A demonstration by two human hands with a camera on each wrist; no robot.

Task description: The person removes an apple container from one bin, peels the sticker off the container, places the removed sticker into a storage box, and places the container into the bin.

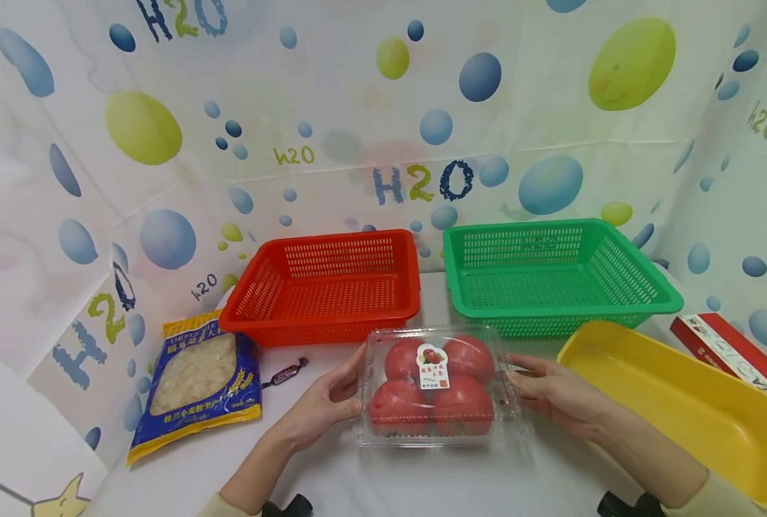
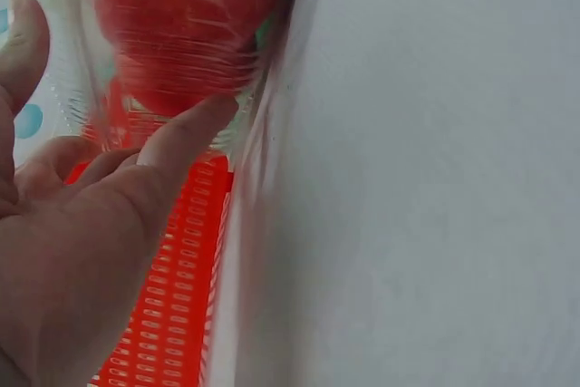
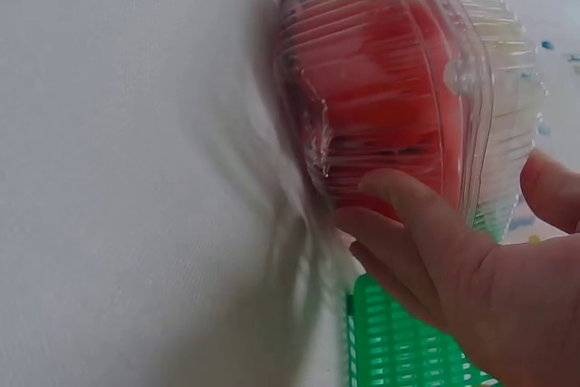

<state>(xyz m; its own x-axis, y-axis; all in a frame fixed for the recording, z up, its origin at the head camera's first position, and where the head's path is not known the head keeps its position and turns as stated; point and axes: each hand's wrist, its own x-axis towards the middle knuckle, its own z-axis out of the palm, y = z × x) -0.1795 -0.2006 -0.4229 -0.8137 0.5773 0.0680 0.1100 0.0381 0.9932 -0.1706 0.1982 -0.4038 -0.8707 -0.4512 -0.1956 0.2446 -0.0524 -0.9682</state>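
A clear plastic box of tomatoes [image 1: 431,424] is between my two hands, low over the white tabletop, with a white label on its lid. My left hand [image 1: 325,398] is at its left side. In the left wrist view, extended fingers [image 2: 186,138] touch the box's lower side, and the thumb stands apart. At the opposite side is my right hand [image 1: 561,395]. The right wrist view shows its fingers [image 3: 417,210] fairly straight against the box's lower side, with the thumb off to one side. Whether the base touches the table, I cannot tell.
Behind the box stand a red basket [image 1: 325,323] and a green basket [image 1: 551,312]. A yellow tub [image 1: 674,395] and a red box [image 1: 739,352] lie right. At left are a blue-and-yellow food bag [image 1: 196,373] and a small wrapped candy [image 1: 285,373].
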